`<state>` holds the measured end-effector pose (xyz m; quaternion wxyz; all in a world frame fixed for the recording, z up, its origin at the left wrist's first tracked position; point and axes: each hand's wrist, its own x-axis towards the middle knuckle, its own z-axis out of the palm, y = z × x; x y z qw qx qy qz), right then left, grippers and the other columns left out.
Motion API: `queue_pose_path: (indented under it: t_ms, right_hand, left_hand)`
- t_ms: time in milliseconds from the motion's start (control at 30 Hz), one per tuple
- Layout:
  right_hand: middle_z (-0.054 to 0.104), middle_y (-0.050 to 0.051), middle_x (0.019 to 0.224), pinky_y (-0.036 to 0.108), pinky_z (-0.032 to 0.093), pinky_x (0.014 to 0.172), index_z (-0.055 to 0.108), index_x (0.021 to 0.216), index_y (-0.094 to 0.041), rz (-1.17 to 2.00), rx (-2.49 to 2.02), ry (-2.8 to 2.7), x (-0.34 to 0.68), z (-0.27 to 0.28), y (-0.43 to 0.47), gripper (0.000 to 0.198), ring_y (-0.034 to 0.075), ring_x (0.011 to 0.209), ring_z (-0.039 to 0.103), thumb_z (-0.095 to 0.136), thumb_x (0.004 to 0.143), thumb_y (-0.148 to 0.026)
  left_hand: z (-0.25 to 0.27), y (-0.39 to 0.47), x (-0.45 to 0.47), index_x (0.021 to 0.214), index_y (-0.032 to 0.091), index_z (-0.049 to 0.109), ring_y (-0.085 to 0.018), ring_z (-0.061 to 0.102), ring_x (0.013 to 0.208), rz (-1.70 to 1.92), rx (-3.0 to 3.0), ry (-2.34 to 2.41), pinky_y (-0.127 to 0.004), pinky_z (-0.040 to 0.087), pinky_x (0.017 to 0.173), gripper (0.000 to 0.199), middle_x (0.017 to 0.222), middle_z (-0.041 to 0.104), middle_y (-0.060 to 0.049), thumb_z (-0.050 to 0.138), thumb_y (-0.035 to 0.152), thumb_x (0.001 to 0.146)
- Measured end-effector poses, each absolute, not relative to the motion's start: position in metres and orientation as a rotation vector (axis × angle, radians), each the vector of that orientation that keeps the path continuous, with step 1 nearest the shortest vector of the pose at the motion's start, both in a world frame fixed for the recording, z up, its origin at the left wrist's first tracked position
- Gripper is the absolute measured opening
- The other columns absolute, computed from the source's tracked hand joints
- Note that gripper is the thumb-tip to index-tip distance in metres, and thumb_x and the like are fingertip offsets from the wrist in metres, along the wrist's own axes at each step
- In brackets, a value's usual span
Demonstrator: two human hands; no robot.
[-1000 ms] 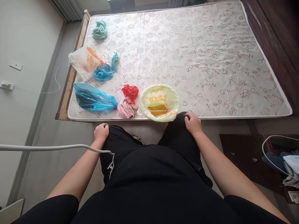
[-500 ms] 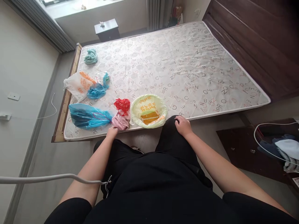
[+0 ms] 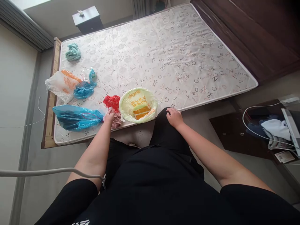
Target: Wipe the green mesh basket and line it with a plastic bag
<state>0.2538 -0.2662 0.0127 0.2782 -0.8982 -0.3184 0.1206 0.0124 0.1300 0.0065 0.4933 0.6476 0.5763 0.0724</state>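
My left hand [image 3: 109, 116] reaches over a crumpled pink cloth [image 3: 117, 121], its fingertips at the lower edge of a red plastic bag [image 3: 111, 101]. Its fingers look loosely bent and apart, with no clear grip on the bag. To its left lies a knotted blue plastic bag [image 3: 77, 118] with something dark inside. Right of the red bag stands a bin [image 3: 123, 107] lined with a pale yellow-green bag, with a yellow-orange item [image 3: 142, 111] inside. My right hand [image 3: 175, 117] rests on my knee, holding nothing, fingers laid over the black fabric.
All the bags lie on a letter-print mattress [image 3: 187, 62]. A white-and-orange plastic bag [image 3: 61, 84], a smaller blue bag [image 3: 83, 90] and a green cloth [image 3: 73, 52] are farther off. A small cabinet [image 3: 87, 18] stands beyond. A grey cable [image 3: 47, 172] crosses at left.
My left hand has moved forward from the mattress edge, over the pink cloth to the red bag. My right hand stays on the knee. The whole view has shifted a little.
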Motion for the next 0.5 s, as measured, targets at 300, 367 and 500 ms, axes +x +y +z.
queue_pose_path:
  t_ms: [300, 367, 500]
  right_hand:
    - [0.070, 0.011, 0.131, 0.049, 0.041, 0.111, 0.071, 0.112, -0.020, 0.310, -2.390, -0.834, 0.257, 0.009, -0.269, 0.032, 0.029, 0.126, 0.059, 0.047, 0.091, -0.022]
    - [0.071, 0.011, 0.130, 0.049, 0.042, 0.111, 0.072, 0.111, -0.020, 0.304, -2.380, -0.839, 0.257, 0.008, -0.268, 0.032, 0.029, 0.125, 0.059, 0.046, 0.091, -0.022]
    - [0.071, 0.011, 0.129, 0.049, 0.042, 0.110, 0.073, 0.111, -0.020, 0.292, -2.369, -0.835, 0.255, 0.007, -0.268, 0.033, 0.030, 0.124, 0.060, 0.046, 0.091, -0.023]
  left_hand:
    - [0.041, 0.119, 0.017, 0.093, 0.019, 0.059, -0.009, 0.060, 0.067, 0.668, 1.020, 1.194, -0.022, 0.052, 0.074, 0.008, 0.077, 0.063, -0.001, 0.054, 0.026, 0.092]
    - [0.051, 0.114, 0.002, 0.083, 0.020, 0.054, -0.009, 0.049, 0.055, 0.783, 0.969, 1.119, -0.022, 0.051, 0.067, 0.016, 0.063, 0.052, 0.003, 0.051, 0.032, 0.094]
    - [0.063, 0.087, -0.043, 0.077, 0.021, 0.050, -0.007, 0.030, 0.044, 0.855, 0.787, 1.013, -0.019, 0.046, 0.055, 0.026, 0.053, 0.038, 0.006, 0.047, 0.037, 0.098]
